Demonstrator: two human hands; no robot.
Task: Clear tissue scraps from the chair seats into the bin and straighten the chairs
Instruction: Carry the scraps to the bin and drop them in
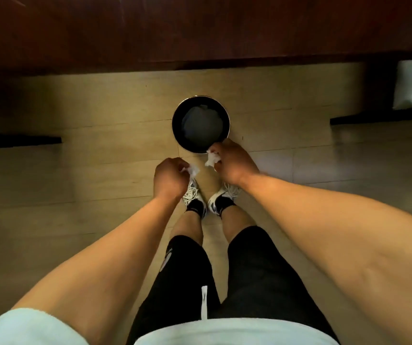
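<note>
Left hand, fingers curled, pinching a crumpled white tissue scrap above the shoes; right hand gripping a second white tissue scrap at the near rim of the round black bin on pale wood-look flooring.

We count one round black bin on the floor, two tissue scraps, one in the left hand and one in the right hand, and two sneakers.
</note>
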